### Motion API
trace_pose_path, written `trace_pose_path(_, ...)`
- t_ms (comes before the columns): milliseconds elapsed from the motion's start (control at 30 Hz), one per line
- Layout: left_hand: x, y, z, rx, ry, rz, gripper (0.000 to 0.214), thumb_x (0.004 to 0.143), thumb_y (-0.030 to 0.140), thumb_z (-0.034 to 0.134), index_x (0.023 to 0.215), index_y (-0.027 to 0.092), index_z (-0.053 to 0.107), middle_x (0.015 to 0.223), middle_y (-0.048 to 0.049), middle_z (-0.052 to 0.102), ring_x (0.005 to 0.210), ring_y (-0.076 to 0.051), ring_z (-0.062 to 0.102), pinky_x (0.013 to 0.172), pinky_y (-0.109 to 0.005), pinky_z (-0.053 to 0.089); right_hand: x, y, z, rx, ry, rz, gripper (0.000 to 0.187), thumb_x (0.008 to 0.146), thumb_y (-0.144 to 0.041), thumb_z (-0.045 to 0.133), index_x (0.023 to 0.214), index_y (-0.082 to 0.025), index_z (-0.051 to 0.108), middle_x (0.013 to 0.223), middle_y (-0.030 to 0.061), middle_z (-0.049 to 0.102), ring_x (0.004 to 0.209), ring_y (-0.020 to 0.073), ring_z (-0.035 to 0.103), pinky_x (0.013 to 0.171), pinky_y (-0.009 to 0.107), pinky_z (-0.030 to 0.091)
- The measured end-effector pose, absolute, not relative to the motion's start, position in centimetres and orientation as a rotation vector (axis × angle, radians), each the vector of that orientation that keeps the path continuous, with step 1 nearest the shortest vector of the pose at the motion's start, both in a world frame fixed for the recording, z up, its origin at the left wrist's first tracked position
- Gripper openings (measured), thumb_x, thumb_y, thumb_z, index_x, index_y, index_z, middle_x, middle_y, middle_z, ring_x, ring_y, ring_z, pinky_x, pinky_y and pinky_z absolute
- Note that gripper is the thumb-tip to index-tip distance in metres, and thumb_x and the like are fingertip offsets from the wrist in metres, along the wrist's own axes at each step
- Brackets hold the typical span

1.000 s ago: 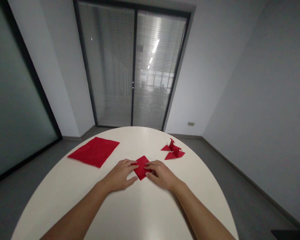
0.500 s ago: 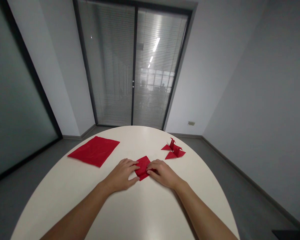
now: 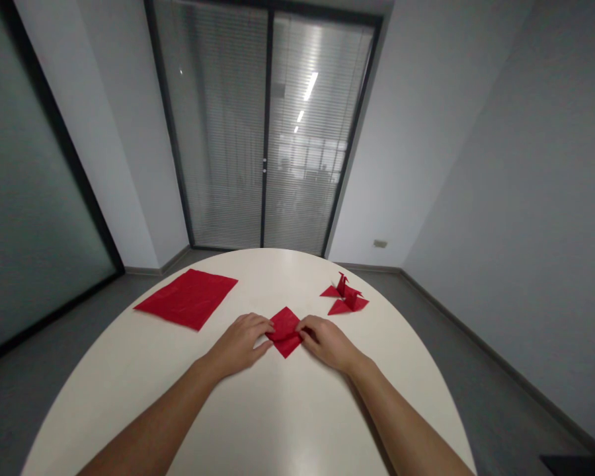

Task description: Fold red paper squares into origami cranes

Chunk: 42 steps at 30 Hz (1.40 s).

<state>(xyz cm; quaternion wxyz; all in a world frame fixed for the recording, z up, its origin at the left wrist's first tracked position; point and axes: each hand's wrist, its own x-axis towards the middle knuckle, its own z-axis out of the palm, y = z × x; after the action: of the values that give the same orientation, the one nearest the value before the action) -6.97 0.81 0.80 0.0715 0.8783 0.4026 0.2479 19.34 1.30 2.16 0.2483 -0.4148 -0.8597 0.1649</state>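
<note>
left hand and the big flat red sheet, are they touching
Apart: the head view shows a strip of white tabletop between the left hand and the sheet.

One round white table (image 3: 282,416) carries two folded red paper birds (image 3: 352,302) by its right edge, one large red paper square (image 3: 189,299) by its left edge and one small folded red paper square (image 3: 285,321) between one bare left hand (image 3: 242,342) and one bare right hand (image 3: 327,342).
</note>
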Motion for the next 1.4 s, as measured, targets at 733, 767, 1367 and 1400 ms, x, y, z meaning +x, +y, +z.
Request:
trace_pose_path(733, -6.53, 0.5, 1.18, 2.748, 1.109, 0.643, 0.018, 0.097, 0.024, 0.064, 0.113, 0.022, 0.072, 0.122, -0.0051, 0.073, 0.115, -0.023, 0.065, 0.101, -0.04, 0.052, 19.01, 1.19, 2.54, -0.974, -2.419, 0.437, 0.015, 0.097, -0.025, 0.061, 0.103, -0.021, 0.074, 0.103, 0.0071, 0.074, 0.096, 0.0215, 0.067, 0.089, 0.034, 0.051)
trace_pose_path(767, -6.48, 0.54, 1.2, 2.765, 1.104, 0.633, 0.017, 0.098, 0.023, 0.063, 0.112, 0.022, 0.072, 0.121, -0.0046, 0.073, 0.113, -0.023, 0.065, 0.1, -0.039, 0.052, 19.08, 1.17, 2.59, -0.963, -2.419, 0.451, 0.013, 0.096, -0.024, 0.062, 0.102, -0.021, 0.073, 0.103, 0.0067, 0.074, 0.096, 0.0215, 0.067, 0.09, 0.034, 0.051)
trace_pose_path(1367, -6.64, 0.6, 1.14, 2.771, 1.1, 0.652, 0.012, 0.096, 0.021, 0.063, 0.105, 0.023, 0.072, 0.109, -0.0034, 0.073, 0.104, -0.022, 0.065, 0.092, -0.036, 0.051, 19.34, 0.93, 2.91, -1.042, -2.52, 0.36, 0.015, 0.089, -0.02, 0.063, 0.1, -0.021, 0.073, 0.1, 0.0055, 0.076, 0.089, 0.0212, 0.068, 0.082, 0.03, 0.049)
trace_pose_path(1400, -6.67, 0.61, 1.07, 2.763, 1.102, 0.653, 0.013, 0.096, 0.022, 0.064, 0.106, 0.023, 0.071, 0.109, -0.0037, 0.073, 0.104, -0.022, 0.065, 0.092, -0.036, 0.051, 19.32, 0.94, 2.99, -1.044, -2.532, 0.346, 0.015, 0.092, -0.02, 0.059, 0.099, -0.021, 0.073, 0.098, 0.0053, 0.076, 0.087, 0.0206, 0.068, 0.08, 0.03, 0.049)
